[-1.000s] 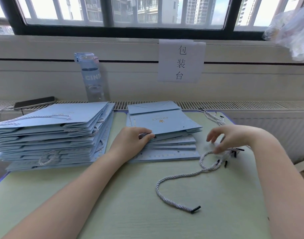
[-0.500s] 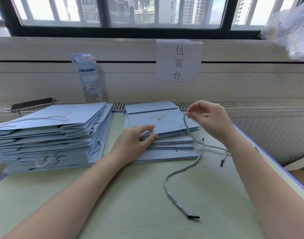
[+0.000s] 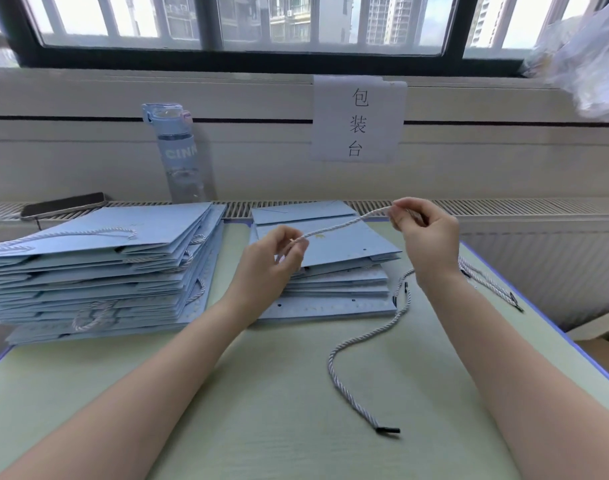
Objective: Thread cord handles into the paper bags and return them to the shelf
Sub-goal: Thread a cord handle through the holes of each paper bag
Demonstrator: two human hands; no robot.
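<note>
over the right-hand stack of bags, two hands hold a twisted cord taut between them.

head view: the left hand (image 3: pixel 265 268) pinches one end of the white cord (image 3: pixel 344 226) between its thumb and curled fingers (image 3: pixel 296 245). the right hand (image 3: pixel 426 233), raised a little higher, pinches it further along with its fingers (image 3: pixel 400 213) bent round it. the span between them runs straight above the stack of flat blue paper bags (image 3: pixel 351 247), punch holes showing. below the right wrist the cord drops to the pale green surface (image 3: pixel 261 393) and snakes toward the near edge, ending in a black tip (image 3: pixel 388 430). a taller stack of bags with cord handles fitted (image 3: pixel 99 265) lies just beside it on the left. more loose cords (image 3: pixel 486 282) lie by the surface's right edge. a water bottle (image 3: pixel 180 157), a phone (image 3: pixel 62 204) and a paper sign (image 3: pixel 358 119) are along the back wall.
</note>
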